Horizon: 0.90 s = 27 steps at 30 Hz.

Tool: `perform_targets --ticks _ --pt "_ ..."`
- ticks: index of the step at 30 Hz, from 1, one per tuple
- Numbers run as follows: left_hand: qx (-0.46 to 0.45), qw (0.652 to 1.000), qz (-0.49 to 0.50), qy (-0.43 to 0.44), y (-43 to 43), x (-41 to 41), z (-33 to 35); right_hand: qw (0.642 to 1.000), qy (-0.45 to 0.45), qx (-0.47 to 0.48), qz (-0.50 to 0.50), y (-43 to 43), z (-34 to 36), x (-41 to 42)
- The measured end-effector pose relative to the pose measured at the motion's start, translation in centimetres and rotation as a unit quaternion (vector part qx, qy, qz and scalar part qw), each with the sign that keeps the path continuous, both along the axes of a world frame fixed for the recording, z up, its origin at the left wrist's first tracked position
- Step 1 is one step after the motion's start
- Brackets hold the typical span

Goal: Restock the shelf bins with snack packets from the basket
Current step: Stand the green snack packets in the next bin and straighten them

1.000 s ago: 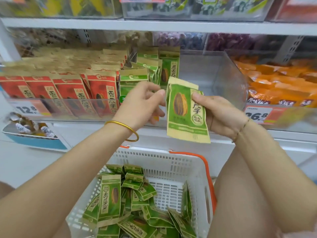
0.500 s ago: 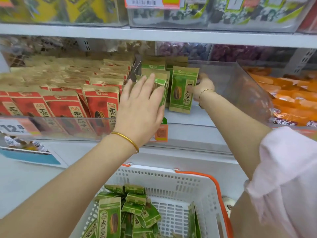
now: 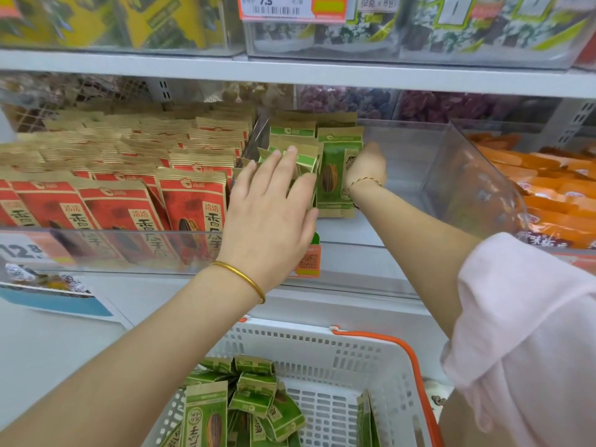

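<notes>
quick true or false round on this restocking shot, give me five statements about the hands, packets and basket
1. The left hand lies with straight fingers against the green packets in the clear bin. True.
2. The basket is empty. False: many green packets lie in it.
3. Red packets fill the bin to the left of the green ones. True.
4. The right hand reaches into the basket. False: it is up in the clear bin, at the right edge of an upright green packet.
5. The gold bangle is on the right wrist. False: it is on the left wrist.
</notes>
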<state>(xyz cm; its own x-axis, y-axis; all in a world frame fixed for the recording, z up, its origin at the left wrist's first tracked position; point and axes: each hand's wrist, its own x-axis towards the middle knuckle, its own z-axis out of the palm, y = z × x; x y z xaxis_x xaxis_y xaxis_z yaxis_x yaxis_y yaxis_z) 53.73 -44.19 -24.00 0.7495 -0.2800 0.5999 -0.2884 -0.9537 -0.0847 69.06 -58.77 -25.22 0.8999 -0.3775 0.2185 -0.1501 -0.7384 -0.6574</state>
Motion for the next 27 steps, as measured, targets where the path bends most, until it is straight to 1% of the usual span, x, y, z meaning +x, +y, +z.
perform_targets --ticks 6,10,13,16,18,20,22,23,24,25,26,27 --pt "0.004 1.0 0.0 -0.008 0.0 0.1 -0.1 0.998 0.033 -0.021 0.048 0.1 0.1 -0.5" --pt "0.004 1.0 -0.003 -0.006 -0.1 0.1 -0.1 0.997 0.06 0.019 0.038 -0.8 0.6 -0.5" --pt "0.009 1.0 -0.005 -0.003 0.0 0.0 -0.1 0.996 0.081 0.014 0.04 -1.3 0.8 -0.8" --pt "0.009 1.0 -0.011 -0.003 0.1 -0.3 0.0 0.995 0.08 0.022 0.047 -1.6 1.4 -1.8" --pt "0.006 1.0 -0.02 -0.018 0.2 -0.6 0.2 0.995 0.062 0.052 0.058 -1.9 2.2 -2.9" --pt "-0.006 0.998 -0.041 -0.056 0.1 -1.5 0.3 0.99 0.01 0.111 0.083 -2.3 3.0 -5.0" --pt "-0.03 0.992 -0.07 -0.104 -0.2 -3.1 -0.1 0.971 -0.057 0.19 0.136 -2.8 3.9 -9.3" --pt "-0.04 0.988 -0.087 -0.121 -0.3 -4.0 -0.6 0.956 -0.076 0.225 0.171 -3.2 4.1 -12.1" --pt "-0.045 0.986 -0.105 -0.123 -0.4 -5.0 -1.3 0.941 -0.075 0.252 0.212 -3.6 4.2 -14.9" --pt "-0.042 0.985 -0.126 -0.109 -0.4 -5.8 -2.3 0.927 -0.046 0.271 0.257 -3.9 3.9 -17.5" --pt "-0.028 0.985 -0.148 -0.084 -0.3 -6.5 -3.5 0.914 0.012 0.275 0.296 -4.1 3.0 -19.5" --pt "-0.005 0.985 -0.168 -0.048 -0.2 -7.0 -5.0 0.905 0.089 0.261 0.324 -4.2 1.6 -20.8"
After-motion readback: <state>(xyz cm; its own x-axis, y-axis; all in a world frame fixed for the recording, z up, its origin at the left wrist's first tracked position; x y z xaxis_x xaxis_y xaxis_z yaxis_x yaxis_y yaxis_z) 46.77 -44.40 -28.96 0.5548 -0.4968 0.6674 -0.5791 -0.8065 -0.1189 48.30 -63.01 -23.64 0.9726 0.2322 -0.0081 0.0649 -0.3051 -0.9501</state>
